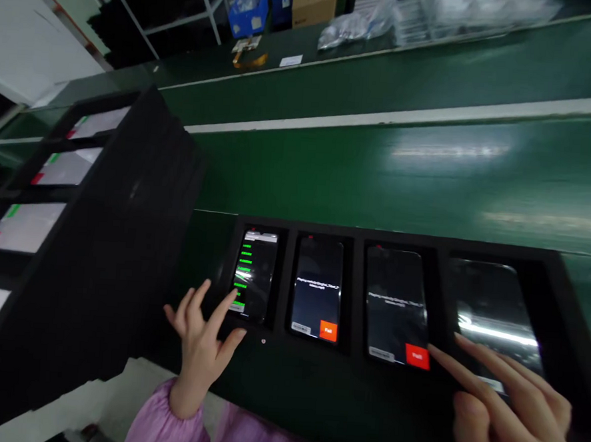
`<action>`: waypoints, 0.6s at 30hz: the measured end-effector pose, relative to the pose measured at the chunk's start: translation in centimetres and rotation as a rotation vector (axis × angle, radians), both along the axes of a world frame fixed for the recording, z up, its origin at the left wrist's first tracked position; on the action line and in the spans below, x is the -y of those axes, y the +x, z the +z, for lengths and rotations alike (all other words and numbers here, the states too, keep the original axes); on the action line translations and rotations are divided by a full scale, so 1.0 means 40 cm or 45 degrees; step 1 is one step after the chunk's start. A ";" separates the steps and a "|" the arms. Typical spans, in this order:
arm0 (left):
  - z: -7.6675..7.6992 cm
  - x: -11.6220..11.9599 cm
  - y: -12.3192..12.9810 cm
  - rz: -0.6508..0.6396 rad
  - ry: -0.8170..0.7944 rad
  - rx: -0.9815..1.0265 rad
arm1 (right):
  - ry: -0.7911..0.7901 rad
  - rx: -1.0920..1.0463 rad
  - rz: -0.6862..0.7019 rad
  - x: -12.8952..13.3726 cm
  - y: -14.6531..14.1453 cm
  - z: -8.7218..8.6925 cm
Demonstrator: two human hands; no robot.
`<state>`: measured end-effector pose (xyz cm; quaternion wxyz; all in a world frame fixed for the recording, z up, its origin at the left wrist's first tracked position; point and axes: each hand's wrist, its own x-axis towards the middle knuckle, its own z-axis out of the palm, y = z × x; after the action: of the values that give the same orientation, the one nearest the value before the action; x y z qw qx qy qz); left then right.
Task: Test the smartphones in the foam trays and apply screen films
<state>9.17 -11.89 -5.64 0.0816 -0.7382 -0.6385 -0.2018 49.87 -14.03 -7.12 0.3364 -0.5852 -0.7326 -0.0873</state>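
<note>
Four slots of a black foam tray (355, 232) each hold a smartphone. My left hand (203, 339) has its fingers spread, the index fingertip at the lower left of the leftmost phone (259, 279), whose dark screen lists green lines. Beside it, the second phone (317, 262) shows white text and an orange-red "Fail" button. The third phone (397, 274) shows similar text and a red "Fail" button. My right hand (515, 401) holds nothing; its index fingertip is by that button, and another finger extends over the dark rightmost phone (496, 293), partly hiding it.
A tall stack of black foam trays (124, 237) stands at left, with pale-screened devices in its top tray. Along the back of the green bench (328, 176) are a blue bin (248, 11), a cardboard box (315, 4) and clear plastic packaging (357, 28).
</note>
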 end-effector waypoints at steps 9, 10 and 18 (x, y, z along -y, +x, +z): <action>0.125 -0.244 0.168 -0.360 -0.093 0.034 | -0.398 -0.023 -0.056 -0.216 0.127 0.104; 0.130 -0.282 0.209 -0.414 -0.216 0.000 | -0.446 -0.003 -0.037 -0.253 0.118 0.103; 0.095 -0.427 0.359 -0.442 -0.429 0.153 | -0.633 -0.069 -0.006 -0.369 0.031 0.096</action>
<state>23.54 5.20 -1.83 -0.1168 -0.8266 -0.5306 -0.1471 51.11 0.75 -3.27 0.2013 -0.6540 -0.7208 0.1106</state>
